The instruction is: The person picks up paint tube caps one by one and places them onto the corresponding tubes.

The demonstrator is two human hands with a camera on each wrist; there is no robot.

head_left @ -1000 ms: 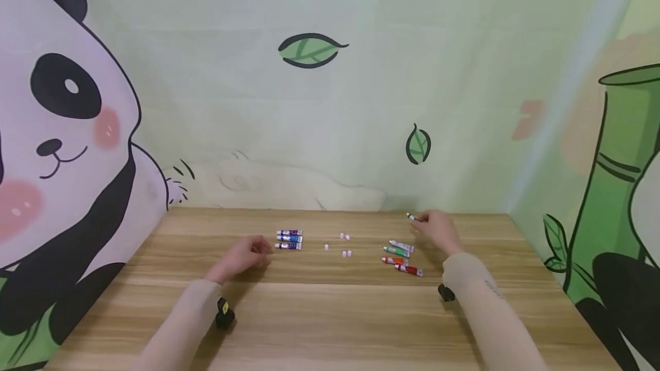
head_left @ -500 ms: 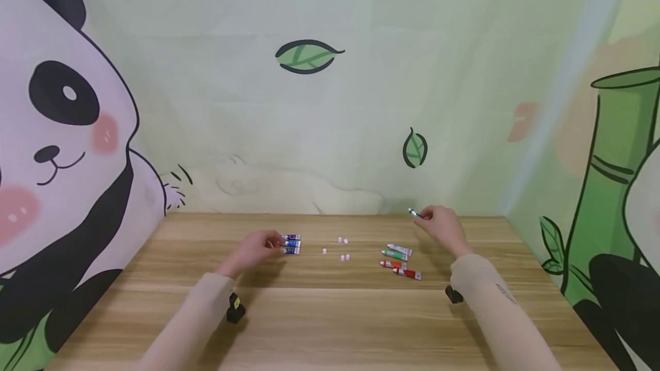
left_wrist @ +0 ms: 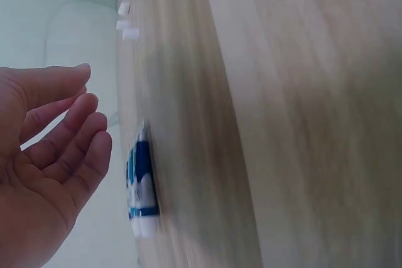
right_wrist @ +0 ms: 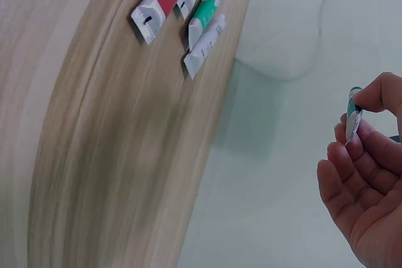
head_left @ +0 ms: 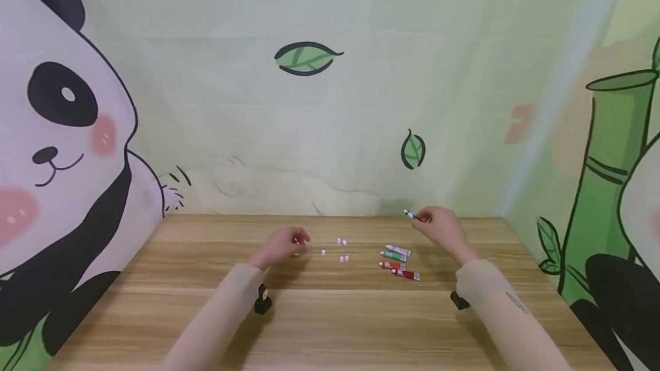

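Note:
My right hand [head_left: 442, 231] pinches a dark green paint tube [head_left: 411, 214] between thumb and fingers, raised near the table's far edge. In the right wrist view that same tube [right_wrist: 353, 114] stands out from the fingertips. My left hand [head_left: 282, 245] hovers over the left-middle of the table, fingers loosely bent, with nothing in its grasp. Several blue paint tubes [left_wrist: 143, 180] lie on the table beside it in the left wrist view; in the head view the hand hides most of them. White, green [head_left: 393, 256], orange and red [head_left: 406, 274] tubes lie left of and nearer than my right hand.
Several small white pieces [head_left: 344, 243] are scattered mid-table between the hands. The wooden table [head_left: 330, 325] ends at a printed cloth backdrop [head_left: 206, 102] with a panda and bamboo.
My left hand has moved rightward, from left of the blue tubes to over them, now mostly covering them. My right hand keeps its hold on the dark green tube, with little movement.

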